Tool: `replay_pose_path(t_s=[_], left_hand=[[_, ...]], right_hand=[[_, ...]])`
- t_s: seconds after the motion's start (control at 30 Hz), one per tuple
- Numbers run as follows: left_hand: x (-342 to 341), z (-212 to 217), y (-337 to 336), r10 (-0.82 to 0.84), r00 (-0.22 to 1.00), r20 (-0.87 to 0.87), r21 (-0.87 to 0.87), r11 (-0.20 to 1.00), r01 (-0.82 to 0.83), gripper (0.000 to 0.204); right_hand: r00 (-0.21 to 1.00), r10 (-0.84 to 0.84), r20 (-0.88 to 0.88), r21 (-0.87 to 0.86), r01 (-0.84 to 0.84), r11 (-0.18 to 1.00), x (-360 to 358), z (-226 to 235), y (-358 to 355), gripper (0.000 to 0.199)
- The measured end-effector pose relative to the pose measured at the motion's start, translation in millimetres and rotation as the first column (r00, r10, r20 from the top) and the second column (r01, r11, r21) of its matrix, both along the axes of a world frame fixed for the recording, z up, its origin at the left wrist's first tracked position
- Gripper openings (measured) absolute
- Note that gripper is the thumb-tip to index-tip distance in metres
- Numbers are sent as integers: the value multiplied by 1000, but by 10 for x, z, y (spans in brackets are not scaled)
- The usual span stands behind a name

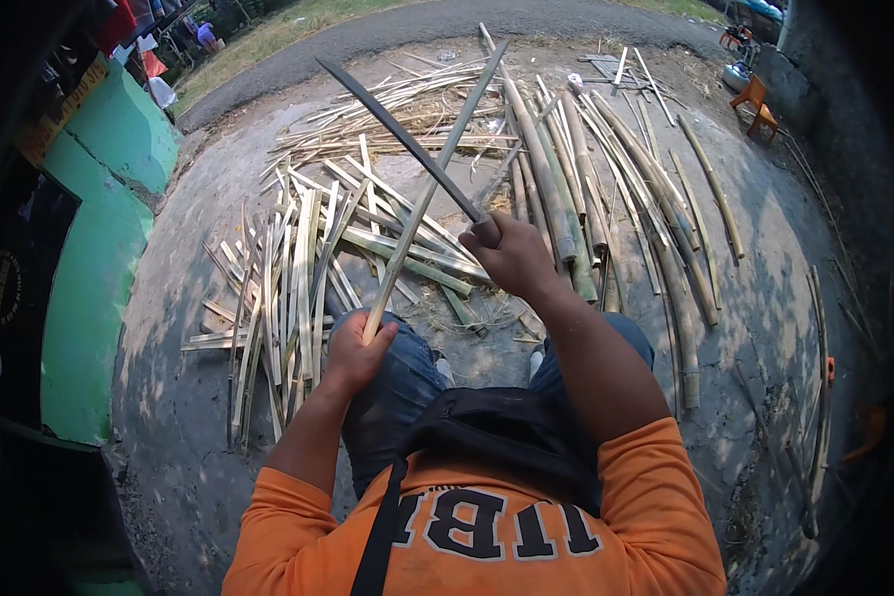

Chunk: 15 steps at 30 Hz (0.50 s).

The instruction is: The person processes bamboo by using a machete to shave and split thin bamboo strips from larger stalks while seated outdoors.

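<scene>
My left hand (356, 355) is closed round the lower end of a long split bamboo strip (419, 211), just above my left thigh. The strip slants up and away to the right. In my right hand (517, 260) is the handle of a machete (392, 127), its long dark blade pointing up and to the left. Blade and strip cross in the view; whether they touch I cannot tell. A pile of split bamboo strips (303, 253) lies on the ground before my left knee.
Whole bamboo poles (541, 149) lie ahead and to the right. Thin bamboo slivers (387, 129) are heaped farther off, before a grey road (437, 35). A green wall (94, 268) stands at the left. An orange chair (755, 104) is at the far right.
</scene>
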<state>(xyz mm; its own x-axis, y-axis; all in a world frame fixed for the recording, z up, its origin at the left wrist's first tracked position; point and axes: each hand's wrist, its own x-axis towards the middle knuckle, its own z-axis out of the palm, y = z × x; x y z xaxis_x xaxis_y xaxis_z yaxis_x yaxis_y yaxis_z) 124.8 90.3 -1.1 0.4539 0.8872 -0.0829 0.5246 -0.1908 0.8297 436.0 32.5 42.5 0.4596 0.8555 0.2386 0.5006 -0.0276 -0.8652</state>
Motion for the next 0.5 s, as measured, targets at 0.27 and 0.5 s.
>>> replay_pose_path(t_s=[0.27,0.5], left_hand=[[-19,-2,-21,14,1000,-13,130,991,-12,41],[-36,58,-43,-7,998,-56,151,988,15,39]], right_hand=[[766,282,578,-160,-232,959,-300,-93,78,30],[794,239,559,-185,-161,969,-110,-244,100,18]])
